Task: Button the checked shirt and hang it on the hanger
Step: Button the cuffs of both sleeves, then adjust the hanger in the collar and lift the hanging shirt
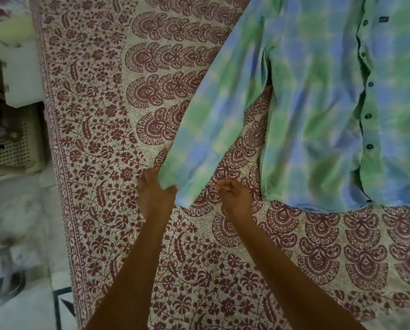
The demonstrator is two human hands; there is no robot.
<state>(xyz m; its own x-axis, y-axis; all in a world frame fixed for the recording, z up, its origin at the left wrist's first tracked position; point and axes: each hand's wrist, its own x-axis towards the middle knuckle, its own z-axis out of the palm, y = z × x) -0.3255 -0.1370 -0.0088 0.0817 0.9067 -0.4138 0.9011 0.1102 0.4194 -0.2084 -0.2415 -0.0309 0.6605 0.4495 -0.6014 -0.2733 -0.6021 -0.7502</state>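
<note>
The checked shirt [318, 103] lies front-up on the patterned bedspread [104, 115], placket apparently buttoned. The left hand [155, 189] pinches the sleeve [199, 139] cuff; the right hand [233, 195], loosely curled, holds nothing. Best to draw the sleeve flat, without tugging the body askew.

One checked shirt [318, 103] with five visible dark buttons [367, 116], two hands [155, 189], one patterned bedspread [99, 139].

Checked shirt [318, 96] of soft, matt, lightly creased woven cloth in green and blue, small dark glossy buttons [367, 116] down its placket, bedsheet [99, 115] of matt printed cotton-like cloth, pale perforated plastic basket [13, 148] far left
</note>
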